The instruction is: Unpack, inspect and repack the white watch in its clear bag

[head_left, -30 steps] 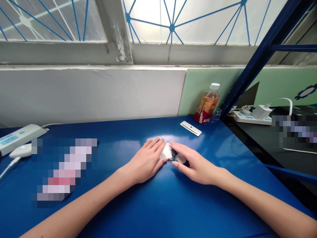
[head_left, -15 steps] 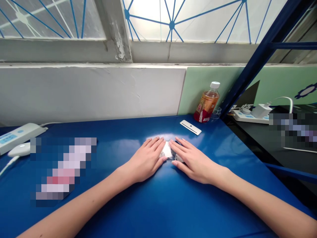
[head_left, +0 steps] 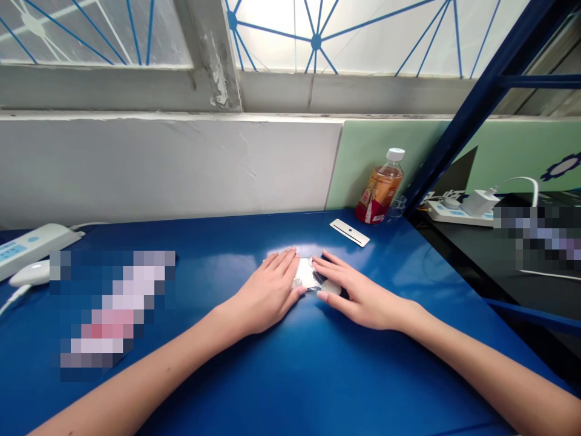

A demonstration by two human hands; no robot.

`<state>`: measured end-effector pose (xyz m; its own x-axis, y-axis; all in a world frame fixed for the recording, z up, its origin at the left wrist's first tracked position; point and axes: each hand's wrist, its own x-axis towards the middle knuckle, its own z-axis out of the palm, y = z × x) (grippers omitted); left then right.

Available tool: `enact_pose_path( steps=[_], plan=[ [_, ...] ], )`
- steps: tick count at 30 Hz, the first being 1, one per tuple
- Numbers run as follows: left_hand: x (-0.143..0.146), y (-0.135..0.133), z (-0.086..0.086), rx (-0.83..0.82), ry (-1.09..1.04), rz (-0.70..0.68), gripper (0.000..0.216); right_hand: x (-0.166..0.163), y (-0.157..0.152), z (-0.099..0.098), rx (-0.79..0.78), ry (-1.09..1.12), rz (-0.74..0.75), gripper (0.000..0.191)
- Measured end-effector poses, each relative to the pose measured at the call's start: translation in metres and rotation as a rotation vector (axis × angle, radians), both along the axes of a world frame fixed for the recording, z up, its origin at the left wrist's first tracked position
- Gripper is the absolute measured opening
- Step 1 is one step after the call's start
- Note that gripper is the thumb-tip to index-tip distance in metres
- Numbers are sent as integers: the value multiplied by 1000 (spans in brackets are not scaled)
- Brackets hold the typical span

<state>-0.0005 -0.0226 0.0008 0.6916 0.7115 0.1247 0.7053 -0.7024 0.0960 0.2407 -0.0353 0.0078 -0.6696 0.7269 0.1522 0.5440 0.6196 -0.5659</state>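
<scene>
Shift: since half a second ago, the fingers and thumb of the right grip [head_left: 361,297] have parted wider, so I see more of a round pale piece [head_left: 331,286] between them; the left grip [head_left: 270,292] sits almost where it was, and my camera has tipped down a touch.
Head view, packet: a small white packet [head_left: 307,272] with shiny, crinkled edges lies on the blue counter [head_left: 281,387], between the two bare hands.
Left grip: palm down and flat, fingers straight and side by side, thumb spread away; it covers the packet's left part. I cannot tell how hard it presses.
Right grip: loosely curved and well open, fingertips at the packet's upper right edge, thumb lower down; whether they touch it, I cannot make out.
Round piece: just right of the packet, partly under the right hand; its details are too small for me to read.
Slotted plate: a flat white plate [head_left: 350,232] lies beyond the right hand.
Bottle: a white-capped bottle [head_left: 380,191] stands near the wall, a clear cup-like thing [head_left: 398,207] just beside it.
Far left: I have a power strip [head_left: 39,247] and a white plug-like device [head_left: 29,274], near a pixelated patch [head_left: 115,303].
</scene>
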Motion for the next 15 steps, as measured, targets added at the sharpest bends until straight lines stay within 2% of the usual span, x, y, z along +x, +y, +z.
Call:
enact_pose_path(
  steps=[5, 15],
  plan=[
    [0, 1, 0, -13, 6, -1, 58, 0, -1, -1, -53, -41, -22, 64],
    [1, 0, 0, -13, -12, 1, 57, -4, -3, -3, 7, -39, -31, 67]
  ],
)
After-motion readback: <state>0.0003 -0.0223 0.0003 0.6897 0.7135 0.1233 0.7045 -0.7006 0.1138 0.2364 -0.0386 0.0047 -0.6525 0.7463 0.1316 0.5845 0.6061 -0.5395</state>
